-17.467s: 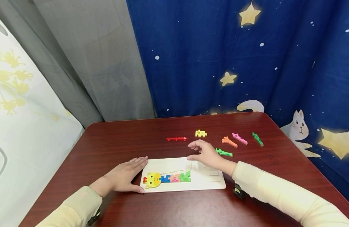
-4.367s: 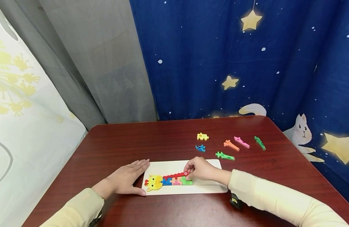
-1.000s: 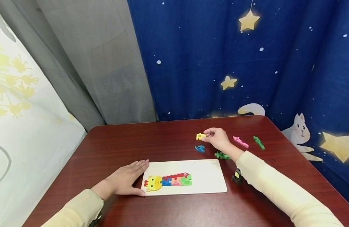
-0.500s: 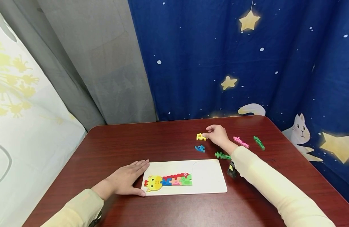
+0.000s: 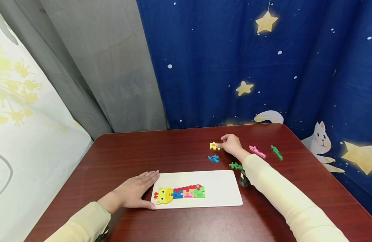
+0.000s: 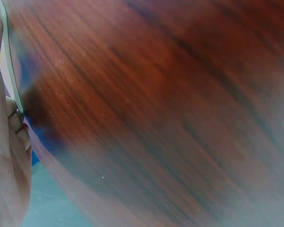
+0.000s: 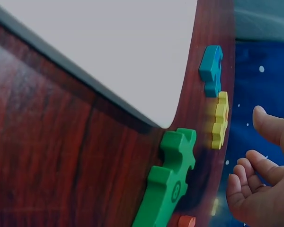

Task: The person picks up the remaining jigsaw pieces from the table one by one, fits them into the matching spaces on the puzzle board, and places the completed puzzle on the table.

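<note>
My left hand lies flat over the left end of a white puzzle board, fingers extended. On the board, a yellow giraffe head joins blue, pink and green puzzle pieces, with a red strip along their upper side. At the back of the table, my right hand hovers by a yellow puzzle piece. The right wrist view shows the thumb and loosely bent fingers apart, with nothing between them, and the yellow piece beyond. A blue puzzle piece lies just in front of the yellow one.
Right of the board's far corner is a green piece, partly covered by my right arm. Pink and dark green pieces lie farther right. An orange piece peeks into the right wrist view. Curtains hang behind the table.
The red strip went from the table onto the board. My right hand then moved from it to the yellow piece, and has drawn back slightly since touching it. My left hand stayed put.
</note>
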`<state>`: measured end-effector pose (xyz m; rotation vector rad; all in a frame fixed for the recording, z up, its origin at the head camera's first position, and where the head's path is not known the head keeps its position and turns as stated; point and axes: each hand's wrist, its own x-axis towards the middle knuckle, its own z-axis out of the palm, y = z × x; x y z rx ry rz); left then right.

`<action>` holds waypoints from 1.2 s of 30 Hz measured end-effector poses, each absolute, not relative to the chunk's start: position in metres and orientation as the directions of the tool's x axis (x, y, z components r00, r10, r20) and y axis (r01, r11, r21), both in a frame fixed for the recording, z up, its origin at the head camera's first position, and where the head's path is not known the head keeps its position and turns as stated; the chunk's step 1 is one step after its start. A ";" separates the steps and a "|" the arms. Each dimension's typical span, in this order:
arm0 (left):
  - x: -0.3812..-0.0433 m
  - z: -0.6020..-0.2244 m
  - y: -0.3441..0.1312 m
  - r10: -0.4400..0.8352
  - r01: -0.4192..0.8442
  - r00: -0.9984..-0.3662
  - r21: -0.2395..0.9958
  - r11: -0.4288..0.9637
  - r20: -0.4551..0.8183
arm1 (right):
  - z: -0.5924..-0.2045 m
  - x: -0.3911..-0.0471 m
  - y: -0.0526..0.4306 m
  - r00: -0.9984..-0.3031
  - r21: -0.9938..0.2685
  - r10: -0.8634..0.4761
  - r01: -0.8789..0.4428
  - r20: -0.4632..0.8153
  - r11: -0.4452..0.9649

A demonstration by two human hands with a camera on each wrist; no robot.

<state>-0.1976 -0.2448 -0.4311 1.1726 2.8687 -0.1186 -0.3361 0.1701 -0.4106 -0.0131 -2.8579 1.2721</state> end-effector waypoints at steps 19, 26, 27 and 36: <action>-0.198 -0.430 -0.245 0.698 0.701 -0.713 -0.057 0.711 -0.067 | -0.421 -0.343 0.168 -0.997 -0.721 0.004 0.057 -0.075 0.690; -0.199 -0.431 -0.245 0.704 0.705 -0.709 -0.056 0.707 -0.048 | -0.421 -0.343 0.167 -0.997 -0.712 0.022 0.067 -0.072 0.699; -0.199 -0.431 -0.245 0.703 0.704 -0.710 -0.057 0.707 -0.047 | -0.421 -0.342 0.167 -0.997 -0.712 0.027 0.070 -0.071 0.698; -0.198 -0.431 -0.245 0.703 0.705 -0.709 -0.049 0.708 -0.058 | -0.424 -0.341 0.165 -0.997 -0.697 0.033 0.068 -0.063 0.714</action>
